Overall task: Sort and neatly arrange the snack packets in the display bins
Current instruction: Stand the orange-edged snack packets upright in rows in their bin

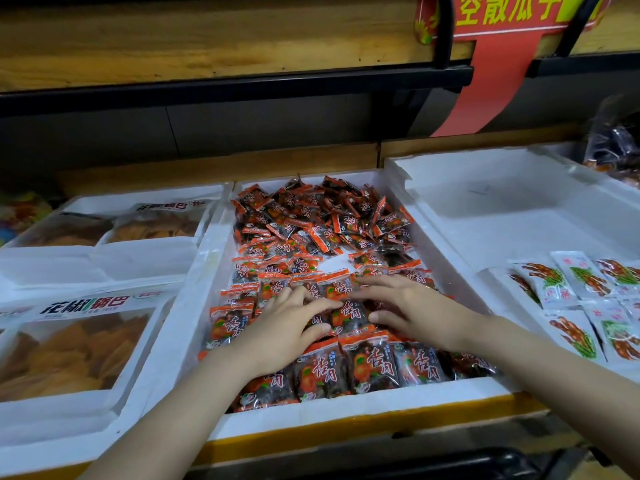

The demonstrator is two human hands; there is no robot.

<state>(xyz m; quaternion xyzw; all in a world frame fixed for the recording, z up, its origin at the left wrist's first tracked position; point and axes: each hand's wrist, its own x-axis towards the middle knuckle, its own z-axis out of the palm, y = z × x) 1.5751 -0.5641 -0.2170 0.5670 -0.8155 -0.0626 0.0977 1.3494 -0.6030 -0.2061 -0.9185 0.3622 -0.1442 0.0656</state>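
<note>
Our left hand (287, 327) and our right hand (412, 313) lie palm-down on the red packets (349, 368) in the middle bin (194, 306), fingers spread and loose, pinching nothing, fingertips almost meeting over one packet (348, 311); it lies between the hands, its long axis running roughly away from us, equally near to each; the rows under our palms and nearer us lie side by side, while the loose heap (322, 220) lies farther back, beyond a bare patch (337, 263) of the bin's floor, and we judge either hand could reach it; the wrappers are glossy crinkled film, small flat pillows with crimped orange ends; the bin is white foam, rough at its rim; white packets (588, 299) lie in the bin to the right.
</note>
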